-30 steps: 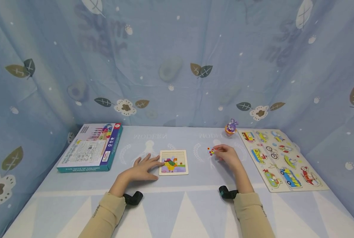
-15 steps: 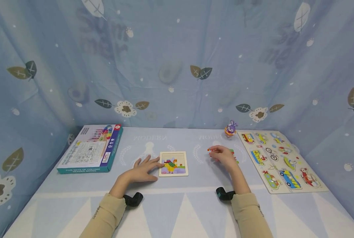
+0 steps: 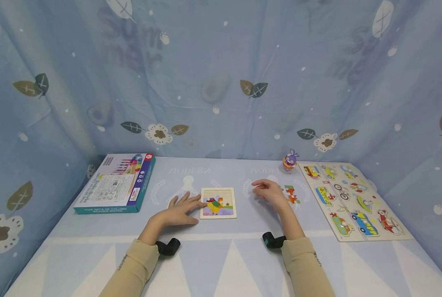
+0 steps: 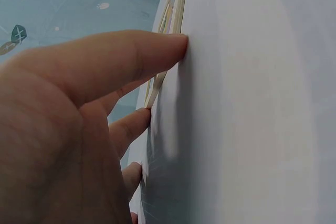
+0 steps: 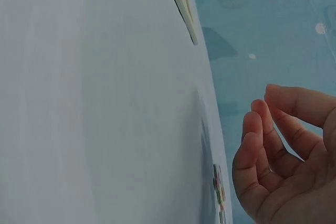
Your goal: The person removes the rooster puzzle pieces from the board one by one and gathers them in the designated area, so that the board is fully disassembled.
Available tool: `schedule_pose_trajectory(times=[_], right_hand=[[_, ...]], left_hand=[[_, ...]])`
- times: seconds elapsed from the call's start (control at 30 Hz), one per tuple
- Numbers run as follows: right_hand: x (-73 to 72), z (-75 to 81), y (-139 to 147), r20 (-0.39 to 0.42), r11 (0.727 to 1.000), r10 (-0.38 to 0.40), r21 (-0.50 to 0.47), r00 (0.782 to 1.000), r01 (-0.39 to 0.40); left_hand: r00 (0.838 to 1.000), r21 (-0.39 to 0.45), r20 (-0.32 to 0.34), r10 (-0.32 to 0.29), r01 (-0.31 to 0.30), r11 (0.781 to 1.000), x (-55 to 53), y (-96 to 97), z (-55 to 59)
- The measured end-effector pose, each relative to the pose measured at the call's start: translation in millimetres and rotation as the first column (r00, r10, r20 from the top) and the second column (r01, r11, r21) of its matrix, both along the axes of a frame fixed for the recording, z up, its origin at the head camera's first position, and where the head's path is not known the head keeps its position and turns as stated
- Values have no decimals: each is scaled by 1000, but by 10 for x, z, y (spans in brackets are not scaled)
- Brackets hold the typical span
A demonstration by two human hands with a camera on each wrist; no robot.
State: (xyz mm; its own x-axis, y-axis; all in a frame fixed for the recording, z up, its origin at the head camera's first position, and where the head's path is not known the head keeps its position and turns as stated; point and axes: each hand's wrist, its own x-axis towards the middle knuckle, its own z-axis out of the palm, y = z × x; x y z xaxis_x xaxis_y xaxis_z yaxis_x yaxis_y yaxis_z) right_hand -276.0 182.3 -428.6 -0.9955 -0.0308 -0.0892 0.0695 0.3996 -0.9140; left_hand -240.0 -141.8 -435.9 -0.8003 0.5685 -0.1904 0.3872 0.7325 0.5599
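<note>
A small square wooden puzzle board (image 3: 218, 189) with a partly filled colourful picture lies mid-table. My left hand (image 3: 178, 211) is spread flat at its left side, with fingertips touching the frame; in the left wrist view, fingers (image 4: 152, 51) meet the board's edge. To the right of the board, my right hand (image 3: 269, 193) hovers over the table with bent fingers. The right wrist view shows its thumb and fingers (image 5: 252, 150) close together, with no piece visible between them. Loose red, orange and green puzzle pieces (image 3: 291, 194) lie just right of that hand. The table beneath it is hidden.
A flat boxed set (image 3: 113, 183) lies at the left. On the right is a large vehicle puzzle board (image 3: 354, 198), with a purple rabbit figure (image 3: 290, 160) beyond its far left corner. A patterned curtain (image 3: 221, 82) closes off the back.
My right hand has moved left, uncovering the red, orange and green pieces. The colourful bit seen at its fingertips earlier is out of sight now. My left hand has stayed at the board.
</note>
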Motion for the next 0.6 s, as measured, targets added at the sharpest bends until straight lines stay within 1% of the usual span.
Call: schedule_pose_trajectory(times=[0.2, 0.3, 0.6], right_hand=[[17, 16, -157, -8, 999, 26, -19, 1000, -27], [21, 16, -239, -12, 999, 40, -12, 999, -40], [0, -3, -468, 9, 998, 66, 2, 998, -66]], left_hand=[[1000, 5, 3, 4, -4, 1000, 4, 15, 7], [1000, 12, 6, 3, -3, 1000, 6, 19, 13], [1000, 12, 0, -1, 1, 1000, 8, 15, 19]])
